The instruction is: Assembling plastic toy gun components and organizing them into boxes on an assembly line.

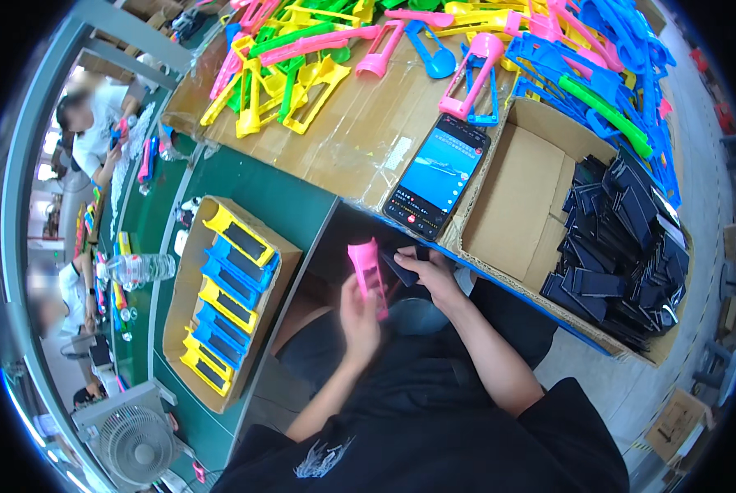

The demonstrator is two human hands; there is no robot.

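In front of my body, my left hand (360, 319) is closed around a pink plastic frame (365, 261) with a wide, scooped upper end. My right hand (435, 273) pinches a dark flat panel (398, 267) just to the right of the frame, with a small gap seeming to lie between the two. To the right, a cardboard box (512, 197) holds a heap of similar dark panels (623, 238). On my left stands an open carton (290, 255) with yellow and blue frames (228, 304) lined up in it, dark panels showing inside them.
Loose pink, yellow, green and blue frames (319, 49) pile up across the far cardboard surface (335, 156). A lit phone (438, 177) leans by the box. A bottle (138, 269) and a fan (138, 440) are on the left by the green bench (261, 177); other people (105, 123) sit beyond.
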